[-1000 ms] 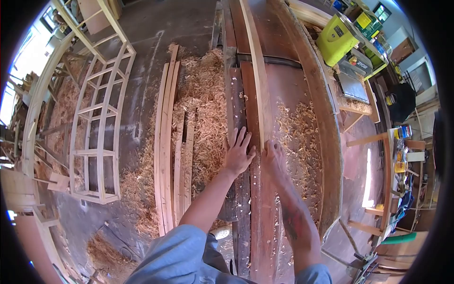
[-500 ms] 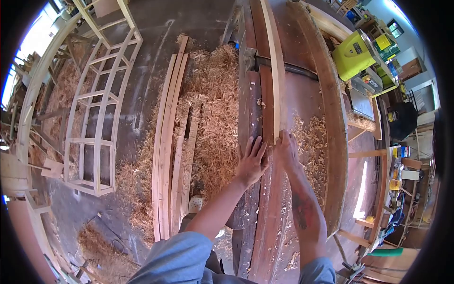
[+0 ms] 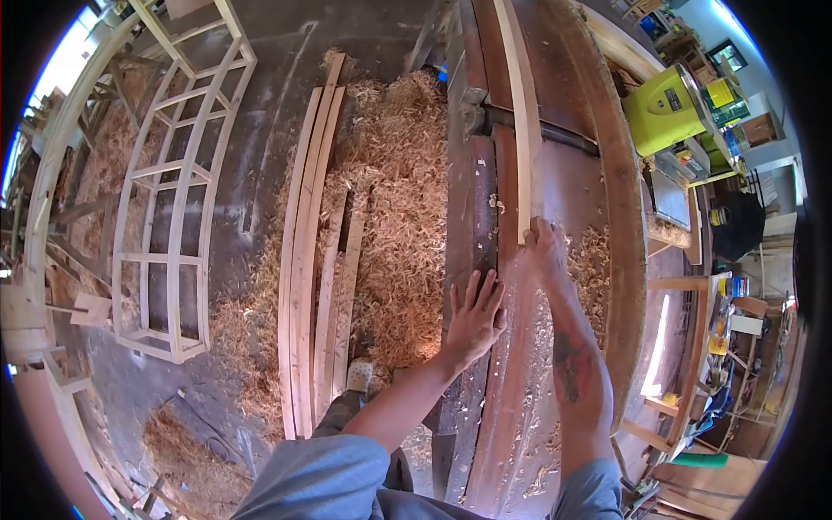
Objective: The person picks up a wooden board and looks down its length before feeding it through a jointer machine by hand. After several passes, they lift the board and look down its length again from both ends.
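Note:
A long pale wooden strip (image 3: 518,113) lies lengthwise on the dark wooden workbench (image 3: 494,407), running away from me. At its near end, my right hand (image 3: 544,250) is closed round the strip. Left of it and nearer to me, my left hand (image 3: 476,314) rests flat on the bench's left edge with its fingers spread, holding nothing. Curled wood shavings (image 3: 589,260) are scattered on the bench to the right of my right hand.
Several planed boards (image 3: 299,260) lie on the floor at left beside a heap of shavings (image 3: 403,208). A ladder-like wooden frame (image 3: 186,199) stands farther left. At right are a thick plank (image 3: 626,260), a lime-green machine (image 3: 666,111) and cluttered shelving (image 3: 724,321).
My right hand and the strip's near end have shifted slightly forward and right. My left hand has moved back toward me and off to the left, away from the strip.

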`<move>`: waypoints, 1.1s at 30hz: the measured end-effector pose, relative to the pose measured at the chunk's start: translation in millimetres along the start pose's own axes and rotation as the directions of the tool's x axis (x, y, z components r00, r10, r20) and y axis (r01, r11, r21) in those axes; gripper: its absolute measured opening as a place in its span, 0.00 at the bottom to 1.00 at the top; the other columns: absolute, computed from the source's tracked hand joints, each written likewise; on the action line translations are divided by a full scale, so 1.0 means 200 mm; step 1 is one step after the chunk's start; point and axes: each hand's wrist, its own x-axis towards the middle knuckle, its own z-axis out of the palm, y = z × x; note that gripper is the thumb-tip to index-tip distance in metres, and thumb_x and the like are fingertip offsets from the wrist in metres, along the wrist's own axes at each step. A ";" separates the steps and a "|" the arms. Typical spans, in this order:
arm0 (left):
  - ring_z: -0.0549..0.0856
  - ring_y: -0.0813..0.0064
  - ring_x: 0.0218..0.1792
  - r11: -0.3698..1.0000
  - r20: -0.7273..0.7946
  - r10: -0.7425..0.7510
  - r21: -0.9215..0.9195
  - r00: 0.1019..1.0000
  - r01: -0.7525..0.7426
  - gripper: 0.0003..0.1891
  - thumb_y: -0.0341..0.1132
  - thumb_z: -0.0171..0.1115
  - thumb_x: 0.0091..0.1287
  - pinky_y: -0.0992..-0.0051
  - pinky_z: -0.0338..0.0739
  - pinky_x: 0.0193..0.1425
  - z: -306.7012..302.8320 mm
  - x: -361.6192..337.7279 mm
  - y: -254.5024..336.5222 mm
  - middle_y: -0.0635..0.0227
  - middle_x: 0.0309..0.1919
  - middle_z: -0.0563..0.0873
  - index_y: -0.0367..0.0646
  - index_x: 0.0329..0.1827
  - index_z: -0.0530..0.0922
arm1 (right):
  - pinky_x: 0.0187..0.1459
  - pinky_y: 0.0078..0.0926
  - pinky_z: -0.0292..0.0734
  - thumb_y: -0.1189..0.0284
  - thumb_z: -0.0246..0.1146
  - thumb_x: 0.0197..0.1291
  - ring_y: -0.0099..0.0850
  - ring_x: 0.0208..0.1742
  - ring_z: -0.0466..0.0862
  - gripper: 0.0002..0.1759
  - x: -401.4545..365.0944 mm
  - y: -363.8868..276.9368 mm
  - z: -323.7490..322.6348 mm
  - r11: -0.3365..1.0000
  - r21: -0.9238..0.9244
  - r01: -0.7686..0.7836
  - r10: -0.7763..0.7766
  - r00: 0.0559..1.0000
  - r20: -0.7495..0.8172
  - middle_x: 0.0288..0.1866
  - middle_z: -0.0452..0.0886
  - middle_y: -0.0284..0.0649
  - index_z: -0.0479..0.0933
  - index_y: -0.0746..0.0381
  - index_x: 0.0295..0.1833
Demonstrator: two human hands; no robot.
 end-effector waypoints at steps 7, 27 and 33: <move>0.61 0.52 0.76 1.000 -0.054 0.007 -0.026 0.998 -0.009 0.25 0.42 0.58 0.67 0.32 0.59 0.69 -0.02 0.00 0.01 0.61 0.75 0.64 0.48 0.68 0.71 | 0.47 0.50 0.75 0.71 0.61 0.60 0.57 0.41 0.81 0.11 0.18 -0.01 0.00 0.999 0.007 0.038 -0.037 0.999 -0.035 0.39 0.82 0.54 0.77 0.63 0.46; 0.60 0.53 0.76 0.995 -0.012 -0.018 -0.097 1.000 0.017 0.25 0.43 0.57 0.69 0.31 0.56 0.70 0.00 -0.01 0.00 0.62 0.74 0.65 0.47 0.69 0.71 | 0.51 0.44 0.76 0.69 0.62 0.59 0.53 0.47 0.83 0.13 0.59 0.02 0.02 0.994 0.047 -0.103 0.099 0.992 0.081 0.42 0.84 0.56 0.78 0.65 0.47; 0.58 0.55 0.76 0.990 0.021 -0.028 -0.139 0.999 0.031 0.25 0.42 0.57 0.70 0.31 0.57 0.69 -0.02 0.00 0.00 0.63 0.76 0.62 0.47 0.70 0.70 | 0.48 0.44 0.77 0.68 0.63 0.59 0.55 0.46 0.84 0.14 0.69 0.04 0.02 0.998 -0.041 -0.056 0.059 0.995 0.080 0.41 0.84 0.56 0.78 0.63 0.48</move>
